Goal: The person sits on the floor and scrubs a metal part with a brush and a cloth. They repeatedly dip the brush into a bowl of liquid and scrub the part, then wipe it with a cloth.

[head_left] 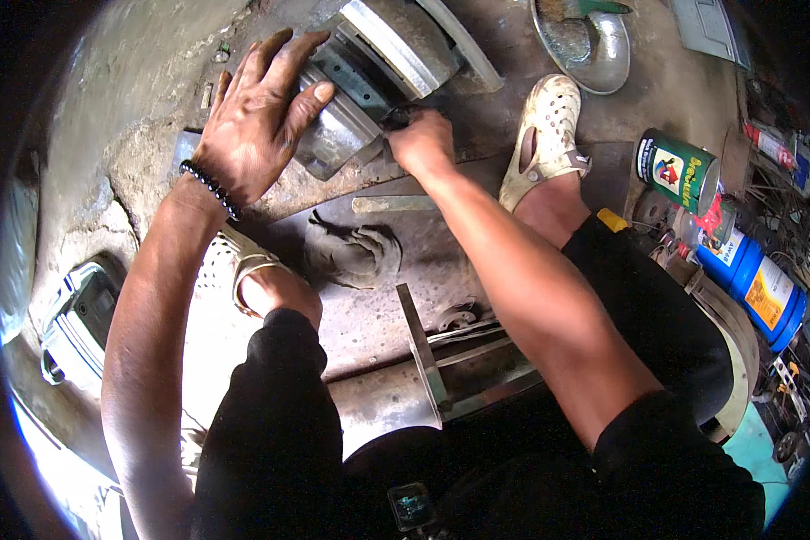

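A curved, ridged silvery metal piece (396,45) lies on the floor ahead of me. At its near end are a dark plate with small holes (355,83) and a shiny metal part (337,135). My left hand (256,121), with a black bead bracelet at the wrist, rests on the left side of this metalwork, fingers stretched out and thumb apart. My right hand (421,141) is closed at the near right corner of the shiny part. Something dark shows at its fingers, but I cannot make out its kind.
A flat metal strip (391,204) and a crumpled grey cloth or glove (355,252) lie between my feet. A round metal pan (603,67) sits far right. Rightward stand a green can (679,171) and blue bucket (754,288). A metal cylinder (378,405) lies near me.
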Demonstrator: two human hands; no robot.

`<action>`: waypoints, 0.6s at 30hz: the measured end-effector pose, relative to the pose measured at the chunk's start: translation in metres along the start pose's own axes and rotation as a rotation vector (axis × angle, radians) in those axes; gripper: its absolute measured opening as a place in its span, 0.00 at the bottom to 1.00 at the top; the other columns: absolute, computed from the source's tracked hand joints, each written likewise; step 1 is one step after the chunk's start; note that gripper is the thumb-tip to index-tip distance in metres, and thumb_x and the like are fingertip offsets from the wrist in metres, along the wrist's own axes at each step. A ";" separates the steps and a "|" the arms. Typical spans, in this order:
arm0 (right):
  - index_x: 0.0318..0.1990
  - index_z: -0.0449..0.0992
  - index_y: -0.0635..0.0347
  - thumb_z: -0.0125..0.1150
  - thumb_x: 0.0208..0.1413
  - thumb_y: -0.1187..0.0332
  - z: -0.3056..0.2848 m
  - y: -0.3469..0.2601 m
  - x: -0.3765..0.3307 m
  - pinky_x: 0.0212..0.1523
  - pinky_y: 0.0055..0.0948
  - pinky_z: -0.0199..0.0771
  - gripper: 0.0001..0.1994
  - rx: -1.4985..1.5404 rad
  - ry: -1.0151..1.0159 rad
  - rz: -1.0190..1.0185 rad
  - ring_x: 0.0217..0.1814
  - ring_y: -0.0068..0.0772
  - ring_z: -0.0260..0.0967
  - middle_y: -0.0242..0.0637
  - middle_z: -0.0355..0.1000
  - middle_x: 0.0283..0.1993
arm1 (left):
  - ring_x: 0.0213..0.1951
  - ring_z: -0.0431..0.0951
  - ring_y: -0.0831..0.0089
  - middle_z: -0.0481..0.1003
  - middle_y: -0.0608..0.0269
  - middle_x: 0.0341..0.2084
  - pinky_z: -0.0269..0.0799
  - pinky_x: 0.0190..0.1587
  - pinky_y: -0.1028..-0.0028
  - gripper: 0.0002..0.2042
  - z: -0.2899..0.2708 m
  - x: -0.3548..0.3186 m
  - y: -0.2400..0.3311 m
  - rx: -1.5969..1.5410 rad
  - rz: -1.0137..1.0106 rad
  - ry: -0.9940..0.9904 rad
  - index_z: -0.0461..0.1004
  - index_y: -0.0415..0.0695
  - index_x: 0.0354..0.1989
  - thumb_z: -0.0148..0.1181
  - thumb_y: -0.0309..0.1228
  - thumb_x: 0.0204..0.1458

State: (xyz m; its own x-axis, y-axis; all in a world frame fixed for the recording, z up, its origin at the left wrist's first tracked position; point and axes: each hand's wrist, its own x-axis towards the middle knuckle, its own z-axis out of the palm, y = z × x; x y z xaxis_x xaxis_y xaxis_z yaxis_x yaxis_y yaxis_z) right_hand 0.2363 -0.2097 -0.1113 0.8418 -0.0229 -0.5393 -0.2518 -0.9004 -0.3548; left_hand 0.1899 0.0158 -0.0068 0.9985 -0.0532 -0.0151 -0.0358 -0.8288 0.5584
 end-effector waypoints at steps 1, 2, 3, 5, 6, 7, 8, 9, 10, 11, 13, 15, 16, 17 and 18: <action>0.41 0.84 0.60 0.72 0.47 0.64 0.009 0.005 -0.002 0.52 0.37 0.76 0.15 0.104 0.035 0.039 0.49 0.47 0.79 0.49 0.81 0.43 | 0.69 0.59 0.47 0.59 0.45 0.67 0.48 0.70 0.43 0.27 0.001 -0.001 -0.001 0.003 -0.001 -0.001 0.59 0.57 0.70 0.47 0.52 0.65; 0.41 0.84 0.60 0.72 0.47 0.65 0.018 0.008 0.001 0.51 0.36 0.76 0.14 0.211 0.078 0.074 0.48 0.46 0.79 0.48 0.81 0.43 | 0.69 0.58 0.47 0.59 0.45 0.67 0.48 0.70 0.43 0.27 0.003 0.003 -0.003 0.010 0.003 0.004 0.60 0.57 0.70 0.47 0.52 0.65; 0.40 0.84 0.60 0.72 0.47 0.66 0.027 0.011 0.000 0.50 0.36 0.76 0.13 0.318 0.133 0.115 0.48 0.45 0.80 0.48 0.81 0.42 | 0.69 0.58 0.47 0.60 0.45 0.67 0.48 0.70 0.44 0.27 0.004 0.005 -0.005 0.016 0.006 0.007 0.60 0.57 0.70 0.48 0.52 0.65; 0.39 0.84 0.61 0.72 0.47 0.66 0.038 0.014 0.002 0.50 0.37 0.76 0.13 0.339 0.156 0.055 0.47 0.47 0.80 0.47 0.81 0.41 | 0.69 0.59 0.47 0.60 0.45 0.67 0.48 0.70 0.44 0.27 0.004 0.004 -0.006 0.011 0.007 0.006 0.60 0.57 0.70 0.48 0.52 0.65; 0.38 0.83 0.61 0.71 0.47 0.65 0.039 0.015 0.004 0.50 0.37 0.76 0.12 0.346 0.178 0.028 0.47 0.47 0.80 0.47 0.81 0.41 | 0.69 0.59 0.47 0.60 0.45 0.67 0.48 0.70 0.44 0.27 0.004 0.004 -0.007 0.018 0.010 0.008 0.60 0.57 0.70 0.48 0.52 0.65; 0.38 0.83 0.61 0.71 0.48 0.65 0.038 0.014 0.005 0.49 0.37 0.76 0.12 0.337 0.163 0.060 0.47 0.48 0.80 0.47 0.81 0.40 | 0.69 0.59 0.47 0.60 0.45 0.67 0.48 0.70 0.44 0.27 0.004 0.004 -0.006 0.024 0.024 0.019 0.60 0.57 0.70 0.48 0.51 0.66; 0.38 0.83 0.62 0.71 0.48 0.63 0.033 0.014 0.006 0.50 0.38 0.76 0.13 0.229 0.148 -0.041 0.47 0.49 0.79 0.48 0.81 0.41 | 0.69 0.59 0.48 0.60 0.46 0.67 0.48 0.70 0.44 0.26 0.004 0.005 -0.007 0.018 0.018 0.009 0.60 0.57 0.70 0.47 0.51 0.66; 0.39 0.83 0.62 0.71 0.49 0.61 0.025 0.013 0.008 0.51 0.38 0.76 0.15 0.111 0.094 -0.082 0.48 0.50 0.79 0.48 0.81 0.41 | 0.69 0.59 0.48 0.60 0.46 0.67 0.48 0.70 0.44 0.26 0.004 0.005 -0.006 0.011 0.010 0.004 0.60 0.57 0.70 0.47 0.51 0.66; 0.39 0.83 0.62 0.71 0.49 0.59 0.016 0.011 0.009 0.52 0.39 0.77 0.16 -0.016 0.042 -0.098 0.49 0.52 0.78 0.49 0.81 0.42 | 0.69 0.59 0.48 0.60 0.46 0.67 0.48 0.70 0.44 0.26 0.004 0.006 -0.005 0.013 0.015 0.009 0.60 0.57 0.70 0.48 0.51 0.66; 0.39 0.83 0.63 0.71 0.49 0.57 0.008 0.007 0.010 0.52 0.39 0.77 0.18 -0.077 -0.013 -0.123 0.50 0.52 0.78 0.50 0.80 0.42 | 0.69 0.59 0.48 0.60 0.46 0.68 0.48 0.70 0.44 0.26 0.004 0.006 -0.005 0.017 0.019 0.012 0.60 0.57 0.70 0.48 0.51 0.66; 0.40 0.82 0.64 0.70 0.49 0.53 -0.007 -0.001 0.013 0.54 0.41 0.77 0.21 -0.201 -0.089 -0.156 0.52 0.53 0.77 0.52 0.79 0.44 | 0.69 0.59 0.47 0.59 0.46 0.68 0.48 0.70 0.44 0.26 0.003 0.007 -0.004 -0.007 0.012 0.006 0.60 0.57 0.70 0.48 0.51 0.65; 0.41 0.82 0.65 0.71 0.49 0.54 -0.015 -0.007 0.013 0.54 0.40 0.77 0.22 -0.244 -0.105 -0.204 0.52 0.51 0.77 0.52 0.79 0.45 | 0.69 0.59 0.47 0.59 0.46 0.68 0.48 0.70 0.43 0.27 0.002 0.006 -0.003 0.046 -0.011 -0.003 0.60 0.57 0.70 0.49 0.51 0.65; 0.41 0.82 0.64 0.71 0.48 0.54 -0.017 -0.008 0.013 0.54 0.40 0.77 0.21 -0.244 -0.131 -0.192 0.52 0.50 0.77 0.52 0.79 0.45 | 0.69 0.59 0.47 0.59 0.46 0.68 0.48 0.70 0.43 0.27 0.002 0.006 -0.003 0.038 0.013 0.009 0.60 0.57 0.70 0.49 0.51 0.65; 0.41 0.82 0.64 0.71 0.48 0.54 -0.017 -0.008 0.013 0.53 0.40 0.77 0.21 -0.242 -0.133 -0.191 0.52 0.50 0.77 0.52 0.79 0.45 | 0.69 0.59 0.47 0.59 0.46 0.68 0.48 0.70 0.43 0.27 0.001 0.006 -0.003 0.030 0.004 0.005 0.60 0.57 0.70 0.49 0.51 0.65; 0.41 0.83 0.62 0.72 0.48 0.54 -0.015 -0.007 0.013 0.52 0.40 0.77 0.20 -0.172 -0.131 -0.153 0.50 0.51 0.78 0.51 0.80 0.43 | 0.69 0.59 0.47 0.59 0.46 0.68 0.48 0.70 0.43 0.27 0.001 0.006 -0.003 0.018 -0.004 -0.001 0.60 0.57 0.70 0.49 0.51 0.65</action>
State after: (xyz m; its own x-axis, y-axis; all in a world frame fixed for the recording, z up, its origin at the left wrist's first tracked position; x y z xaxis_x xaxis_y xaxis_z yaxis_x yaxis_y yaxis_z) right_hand 0.2557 -0.2104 -0.1044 0.7923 0.1658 -0.5872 -0.0318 -0.9498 -0.3111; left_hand 0.1958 0.0170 -0.0096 0.9986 -0.0505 -0.0177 -0.0328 -0.8390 0.5431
